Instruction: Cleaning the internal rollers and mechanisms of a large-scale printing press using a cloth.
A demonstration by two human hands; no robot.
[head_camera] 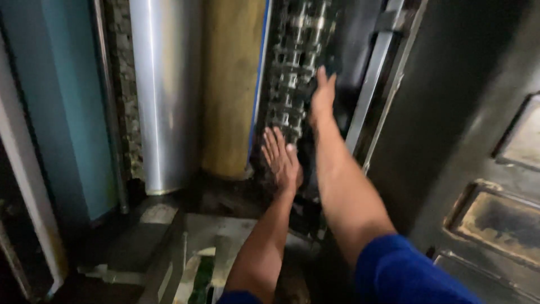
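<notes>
Both my arms reach into a large machine. My left hand (282, 159) lies flat with fingers spread on the lower end of a row of grey metal gripper fingers on a shaft (292, 67). My right hand (323, 93) reaches higher along the same shaft, fingers stretched against a dark part beside it. Neither hand holds anything loose. Blue sleeves cover my upper arms.
Left of the shaft stand a yellowish roller (232, 84), a shiny silver cylinder (163, 90) and a teal cylinder (67, 101). A slanted metal bar (371, 79) runs right of my right arm. A dark machine panel (478, 169) fills the right side.
</notes>
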